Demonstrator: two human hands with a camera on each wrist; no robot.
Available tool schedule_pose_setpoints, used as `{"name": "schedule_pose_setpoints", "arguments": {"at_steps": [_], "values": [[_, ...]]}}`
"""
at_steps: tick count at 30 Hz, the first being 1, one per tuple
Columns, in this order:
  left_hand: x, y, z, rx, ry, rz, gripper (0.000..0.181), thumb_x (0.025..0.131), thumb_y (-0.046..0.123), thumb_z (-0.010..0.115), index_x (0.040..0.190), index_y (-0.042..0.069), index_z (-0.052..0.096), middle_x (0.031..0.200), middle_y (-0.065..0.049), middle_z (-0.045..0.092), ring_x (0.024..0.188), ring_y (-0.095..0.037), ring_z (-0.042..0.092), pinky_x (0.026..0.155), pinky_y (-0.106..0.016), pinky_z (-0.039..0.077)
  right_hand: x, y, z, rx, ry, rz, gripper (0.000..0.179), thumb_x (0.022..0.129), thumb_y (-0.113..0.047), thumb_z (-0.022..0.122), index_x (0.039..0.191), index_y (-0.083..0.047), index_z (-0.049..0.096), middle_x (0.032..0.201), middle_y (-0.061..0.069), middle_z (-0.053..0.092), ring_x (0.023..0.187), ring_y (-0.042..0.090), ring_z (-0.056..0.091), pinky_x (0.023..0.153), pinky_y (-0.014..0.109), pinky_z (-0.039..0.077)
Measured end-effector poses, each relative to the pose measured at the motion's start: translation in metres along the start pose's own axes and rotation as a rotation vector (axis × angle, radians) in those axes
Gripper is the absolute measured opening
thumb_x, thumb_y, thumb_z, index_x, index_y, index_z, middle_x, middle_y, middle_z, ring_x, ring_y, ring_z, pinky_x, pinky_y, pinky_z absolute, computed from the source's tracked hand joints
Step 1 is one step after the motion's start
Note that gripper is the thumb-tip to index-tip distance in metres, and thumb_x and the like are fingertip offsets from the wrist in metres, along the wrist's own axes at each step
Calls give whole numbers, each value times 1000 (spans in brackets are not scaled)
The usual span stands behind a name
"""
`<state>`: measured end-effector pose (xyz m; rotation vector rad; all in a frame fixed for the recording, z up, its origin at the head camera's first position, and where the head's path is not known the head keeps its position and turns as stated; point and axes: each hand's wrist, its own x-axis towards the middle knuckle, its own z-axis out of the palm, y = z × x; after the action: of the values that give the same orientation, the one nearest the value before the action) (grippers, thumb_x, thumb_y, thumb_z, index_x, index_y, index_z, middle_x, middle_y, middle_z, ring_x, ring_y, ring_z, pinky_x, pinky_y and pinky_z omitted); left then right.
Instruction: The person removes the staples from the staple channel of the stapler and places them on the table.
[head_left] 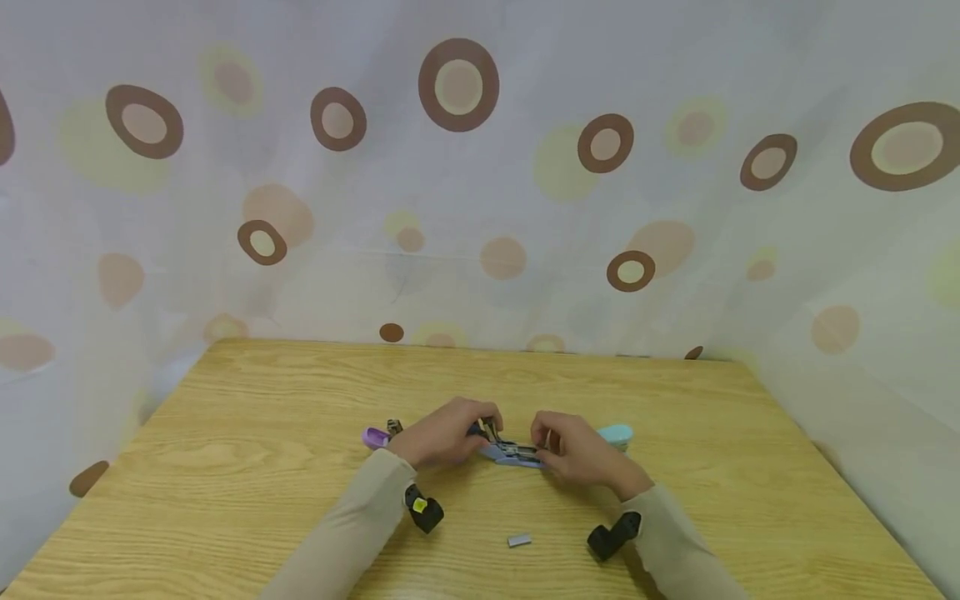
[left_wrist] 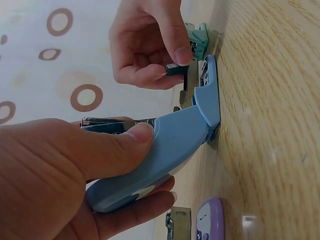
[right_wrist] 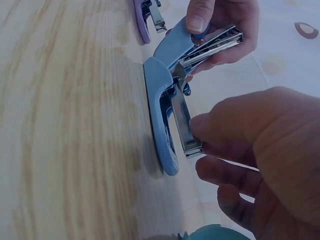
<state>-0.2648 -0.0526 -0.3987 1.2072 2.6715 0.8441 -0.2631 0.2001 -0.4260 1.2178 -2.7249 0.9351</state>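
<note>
A wood-grain tabletop point(head_left: 247, 492) spans the scene, with a pale wall covering point(head_left: 480, 192) patterned with brown, peach and yellow circles beyond it. At the left, a purple stapler point(head_left: 374, 438) lies opened, partly hidden behind a person's left wrist. The left hand point(head_left: 448, 431), below a beige sleeve point(head_left: 360, 517) and a black wrist camera point(head_left: 425, 509), grasps the upper arm of a light blue stapler point(left_wrist: 165, 145), thumb on one side and fingers on the other. The blue stapler is in the middle of the tabletop, spread wide at its hinge: its upper arm leans up to the left, its base rests on the wood to the right. Nearer the person, between the forearms, lies a small grey metal strip point(head_left: 519, 541). To the right, the right hand point(head_left: 581, 450) pinches a small dark piece point(left_wrist: 176, 69) between thumb and finger, beside the blue stapler's metal rail point(right_wrist: 184, 120); what the piece is cannot be told. Farther right, a teal stapler point(head_left: 617, 434) shows partly behind that hand.
</note>
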Motion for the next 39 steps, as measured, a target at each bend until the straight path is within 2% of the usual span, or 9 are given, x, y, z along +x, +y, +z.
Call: {"name": "schedule_pose_setpoints", "arguments": {"at_steps": [6, 11, 15, 24, 30, 34, 39], "values": [[0, 1, 0, -4, -3, -3, 19, 93, 6, 62, 112, 7, 62, 109, -4, 66, 100, -15, 61, 84, -29, 50, -3, -3, -4, 9, 45, -15, 15, 88, 1, 64, 90, -12, 55, 84, -3, 58, 68, 4, 52, 55, 22, 45], [2, 2, 0, 4, 2, -10, 21, 93, 7, 62, 114, 7, 61, 111, -4, 66, 102, -16, 61, 86, -31, 50, -2, -9, -8, 20, 86, -14, 9, 88, 0, 63, 92, -7, 60, 85, -3, 59, 73, 5, 54, 59, 23, 47], [3, 2, -2, 0, 8, -2, 21, 93, 6, 61, 114, 6, 62, 111, -5, 66, 103, -17, 61, 87, -32, 50, -5, -15, -13, 48, 80, 0, 9, 88, -1, 65, 92, -8, 62, 85, -2, 61, 75, 5, 55, 62, 25, 50], [1, 0, 1, 5, 8, 15, 21, 93, 5, 62, 114, 5, 61, 111, -6, 67, 102, -16, 62, 87, -31, 50, -18, -25, -11, 111, -26, 28, 10, 89, -2, 66, 96, -9, 65, 87, 2, 65, 77, 5, 58, 65, 25, 50], [1, 1, 2, 0, 9, 7, 20, 93, 6, 61, 113, 5, 61, 110, -5, 66, 100, -16, 62, 86, -31, 50, -26, -37, -8, 130, -161, 60, 15, 89, -6, 67, 103, -6, 66, 88, -3, 65, 77, 0, 57, 68, 22, 52], [1, 0, 3, -6, 9, 2, 20, 94, 6, 60, 113, 6, 61, 110, -5, 66, 101, -17, 62, 85, -31, 50, -30, -46, -4, 90, -235, 11, 8, 88, -9, 68, 96, -11, 70, 85, -7, 66, 73, -4, 55, 66, 19, 50], [2, -2, 4, 5, 10, -9, 19, 94, 6, 60, 113, 7, 61, 109, -4, 66, 97, -14, 60, 82, -30, 49, -34, -52, 1, 62, -288, -64, 7, 88, -8, 68, 89, -15, 69, 84, -8, 66, 73, -6, 54, 65, 16, 49]]}}
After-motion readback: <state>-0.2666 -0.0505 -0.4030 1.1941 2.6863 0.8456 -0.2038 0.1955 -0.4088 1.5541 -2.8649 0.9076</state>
